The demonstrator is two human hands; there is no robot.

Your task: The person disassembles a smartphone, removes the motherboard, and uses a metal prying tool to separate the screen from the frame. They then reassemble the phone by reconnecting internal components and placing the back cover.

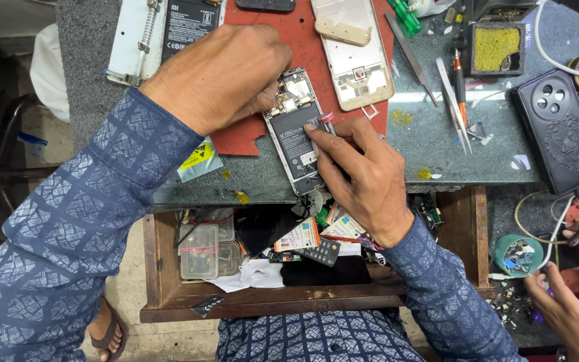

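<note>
Right at the front edge of the tabletop, an opened phone (297, 131) is lying with its battery showing, half on a red mat (289, 40). The left hand (219, 77) is curling over its top end, pressing it down. The right hand (363, 175) is pinching a small red-tipped tool (326, 118) against the battery. Below, an open drawer (162, 295) is holding clutter; tweezers (454, 100) are lying toward the right.

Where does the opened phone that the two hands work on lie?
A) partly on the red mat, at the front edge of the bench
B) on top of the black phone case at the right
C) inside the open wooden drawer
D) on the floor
A: the opened phone lies with its upper part on the red mat, its lower end reaching the bench edge above the drawer, under the left hand and right hand.
</note>
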